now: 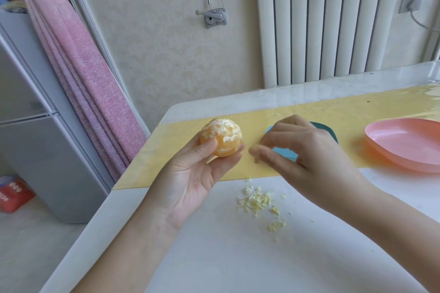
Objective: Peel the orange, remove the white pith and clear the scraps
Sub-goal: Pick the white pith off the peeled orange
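My left hand (192, 173) holds the peeled orange (222, 137) between thumb and fingers, above the yellow mat (181, 140). Patches of white pith still cling to its top. My right hand (307, 150) hovers just right of the orange, fingertips pinched together and blurred; whether a bit of pith sits between them I cannot tell. A loose heap of pale pith scraps (258, 201) lies on the white table (214, 257) below my hands.
A blue dish (285, 153) sits on the mat, mostly hidden behind my right hand. A pink dish (404, 143) stands at the right edge. A radiator and wall lie behind the table; a fridge and pink curtain stand at the left.
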`<act>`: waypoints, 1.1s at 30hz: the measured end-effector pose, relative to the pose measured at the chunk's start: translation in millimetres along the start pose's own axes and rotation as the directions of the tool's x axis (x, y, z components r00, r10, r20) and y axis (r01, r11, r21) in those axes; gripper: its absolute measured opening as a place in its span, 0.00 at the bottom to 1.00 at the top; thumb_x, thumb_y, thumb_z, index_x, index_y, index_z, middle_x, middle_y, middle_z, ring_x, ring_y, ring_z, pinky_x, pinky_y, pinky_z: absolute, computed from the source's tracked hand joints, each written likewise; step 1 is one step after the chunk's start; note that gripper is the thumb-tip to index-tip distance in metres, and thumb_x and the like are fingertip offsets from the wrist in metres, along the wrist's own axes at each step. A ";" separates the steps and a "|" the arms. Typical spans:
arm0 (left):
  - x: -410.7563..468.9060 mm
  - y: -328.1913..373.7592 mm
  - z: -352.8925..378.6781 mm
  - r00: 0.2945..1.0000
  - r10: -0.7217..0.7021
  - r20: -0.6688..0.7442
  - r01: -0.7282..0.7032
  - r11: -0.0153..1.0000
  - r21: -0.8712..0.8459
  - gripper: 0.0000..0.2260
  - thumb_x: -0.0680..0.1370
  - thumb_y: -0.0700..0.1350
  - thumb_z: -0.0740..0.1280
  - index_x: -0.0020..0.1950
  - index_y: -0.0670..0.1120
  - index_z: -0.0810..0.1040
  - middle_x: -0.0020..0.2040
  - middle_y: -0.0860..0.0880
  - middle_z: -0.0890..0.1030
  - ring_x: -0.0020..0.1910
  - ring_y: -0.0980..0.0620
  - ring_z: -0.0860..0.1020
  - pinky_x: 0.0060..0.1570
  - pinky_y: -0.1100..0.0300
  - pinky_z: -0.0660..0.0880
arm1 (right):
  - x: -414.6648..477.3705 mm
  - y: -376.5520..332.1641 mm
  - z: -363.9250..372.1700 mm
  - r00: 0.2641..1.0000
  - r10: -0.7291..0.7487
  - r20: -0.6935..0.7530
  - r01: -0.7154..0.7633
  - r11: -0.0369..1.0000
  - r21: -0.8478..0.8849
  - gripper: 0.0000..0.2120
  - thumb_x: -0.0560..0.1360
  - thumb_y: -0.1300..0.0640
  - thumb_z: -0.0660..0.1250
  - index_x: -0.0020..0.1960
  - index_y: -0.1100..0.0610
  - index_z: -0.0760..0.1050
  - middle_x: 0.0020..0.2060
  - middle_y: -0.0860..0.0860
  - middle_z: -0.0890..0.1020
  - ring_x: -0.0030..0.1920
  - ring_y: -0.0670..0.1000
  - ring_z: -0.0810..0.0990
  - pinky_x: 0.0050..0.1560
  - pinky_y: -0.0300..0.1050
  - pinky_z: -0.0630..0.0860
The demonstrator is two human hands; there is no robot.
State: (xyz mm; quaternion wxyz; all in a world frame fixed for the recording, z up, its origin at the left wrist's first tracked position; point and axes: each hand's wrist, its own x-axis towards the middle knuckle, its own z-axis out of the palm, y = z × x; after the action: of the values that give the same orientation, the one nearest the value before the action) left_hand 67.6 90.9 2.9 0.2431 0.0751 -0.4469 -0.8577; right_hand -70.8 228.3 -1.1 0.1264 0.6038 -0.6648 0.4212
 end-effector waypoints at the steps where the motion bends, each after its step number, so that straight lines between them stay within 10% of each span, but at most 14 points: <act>1: 0.8 1.7 -2.4 1.000 -0.002 -0.013 0.002 1.000 0.011 0.19 0.60 0.35 0.80 0.50 0.38 0.84 0.57 0.37 0.81 0.56 0.37 0.81 0.48 0.53 0.81 | 0.2 -0.4 0.7 1.000 0.022 0.014 -0.021 1.000 -0.011 0.16 0.72 0.36 0.61 0.35 0.46 0.75 0.35 0.38 0.75 0.46 0.44 0.70 0.46 0.28 0.64; 7: 0.9 4.8 -5.2 0.999 0.015 0.031 -0.018 0.996 0.086 0.21 0.58 0.39 0.82 0.50 0.38 0.85 0.56 0.37 0.81 0.60 0.35 0.78 0.50 0.53 0.81 | -1.5 -7.9 4.4 0.988 0.123 0.093 -0.119 0.992 -0.039 0.19 0.67 0.46 0.72 0.30 0.43 0.62 0.35 0.40 0.71 0.42 0.43 0.71 0.42 0.31 0.67; 23: 1.5 4.0 -13.3 0.986 0.075 0.151 -0.117 0.949 0.293 0.31 0.61 0.31 0.72 0.65 0.46 0.77 0.57 0.45 0.79 0.55 0.47 0.79 0.54 0.53 0.78 | -6.8 -9.2 7.8 0.963 0.238 0.129 -0.246 0.968 0.051 0.14 0.70 0.70 0.69 0.42 0.52 0.82 0.35 0.43 0.83 0.42 0.36 0.79 0.43 0.31 0.75; 28: 0.3 3.1 -13.0 0.989 0.020 0.146 -0.062 0.956 0.288 0.29 0.62 0.33 0.71 0.63 0.41 0.77 0.59 0.39 0.78 0.59 0.42 0.78 0.54 0.54 0.78 | -5.6 -7.7 7.1 0.971 0.228 0.066 -0.231 0.972 0.035 0.13 0.74 0.67 0.68 0.46 0.50 0.84 0.38 0.44 0.85 0.47 0.37 0.77 0.47 0.33 0.73; 33: 0.9 3.7 -11.1 0.988 0.009 0.153 -0.055 0.952 0.301 0.32 0.56 0.39 0.83 0.59 0.47 0.82 0.55 0.45 0.81 0.56 0.45 0.80 0.54 0.56 0.78 | -4.3 -9.6 -1.4 0.975 0.220 -0.034 -0.214 0.969 0.126 0.05 0.66 0.50 0.76 0.35 0.50 0.82 0.24 0.45 0.80 0.29 0.43 0.79 0.35 0.38 0.75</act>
State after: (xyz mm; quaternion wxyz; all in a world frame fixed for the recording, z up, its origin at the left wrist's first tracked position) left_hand 71.9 80.5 -0.6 0.2083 0.0398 -0.5916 -0.7778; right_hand -61.5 233.1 0.8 0.0584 0.5238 -0.6969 0.4864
